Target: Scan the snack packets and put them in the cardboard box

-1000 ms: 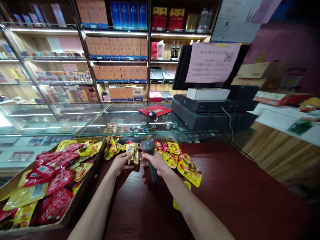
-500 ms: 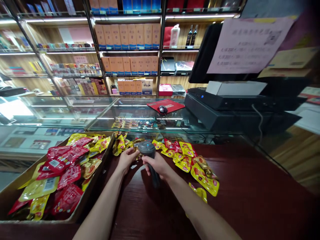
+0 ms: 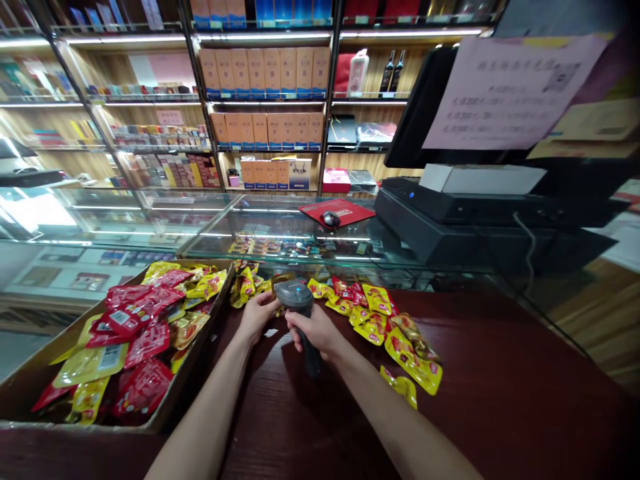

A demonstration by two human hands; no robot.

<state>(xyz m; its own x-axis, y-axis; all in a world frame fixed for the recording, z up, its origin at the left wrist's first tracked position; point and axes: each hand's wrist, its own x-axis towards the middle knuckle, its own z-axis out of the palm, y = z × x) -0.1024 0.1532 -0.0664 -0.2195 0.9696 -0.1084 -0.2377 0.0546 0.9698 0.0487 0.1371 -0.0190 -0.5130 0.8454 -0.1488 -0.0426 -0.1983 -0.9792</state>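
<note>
My right hand [image 3: 316, 331] is wrapped round the handle of a dark grey barcode scanner [image 3: 294, 295], with a small blue light on top of its head. Just left of the scanner, my left hand [image 3: 257, 316] pinches a snack packet [image 3: 279, 279], brownish gold where it shows; the scanner's head hides most of it. Past my left hand lies a pile of yellow snack packets [image 3: 244, 285]. To the right, yellow and red packets [image 3: 370, 327] are spread along the dark red tabletop [image 3: 310, 427].
An open cardboard box [image 3: 193, 363] full of red and yellow packets stands at the left. Behind the tabletop is a glass counter [image 3: 265, 220] with a mouse [image 3: 331, 219] on a red mat [image 3: 353, 211]. A monitor [image 3: 417, 107] and black till equipment [image 3: 430, 230] occupy the right.
The whole view has shifted slightly to the right. Both hands keep nearly the same pose, the scanner still over the packet in my left hand.
</note>
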